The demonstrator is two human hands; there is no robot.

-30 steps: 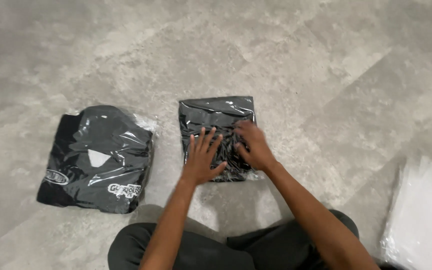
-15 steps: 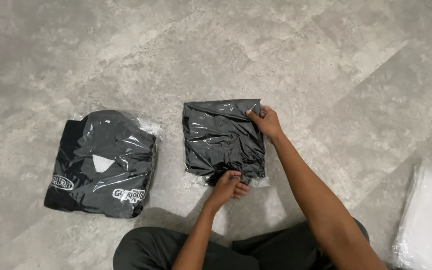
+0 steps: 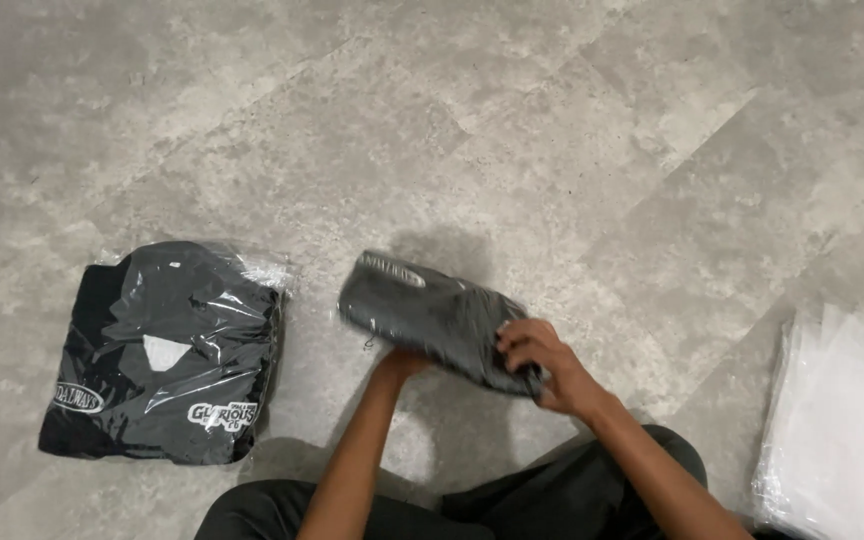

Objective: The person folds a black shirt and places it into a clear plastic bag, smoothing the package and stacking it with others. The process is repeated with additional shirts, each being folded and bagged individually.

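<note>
A folded black garment in a clear plastic bag (image 3: 432,315) is lifted off the grey floor and tilted. My left hand (image 3: 399,362) is under its near edge, mostly hidden by the bag. My right hand (image 3: 542,360) grips its right end, fingers curled over the top. A stack of bagged black garments (image 3: 167,350) lies flat on the floor to the left, apart from both hands.
A pile of clear plastic bags (image 3: 842,420) lies at the right edge. My legs in dark trousers (image 3: 512,500) are at the bottom of the view. Grey tiled floor (image 3: 452,120) stretches ahead.
The bagged garment lay flat under both palms, then my hands took its edges. Now it is raised off the floor and tipped, with both hands holding it.
</note>
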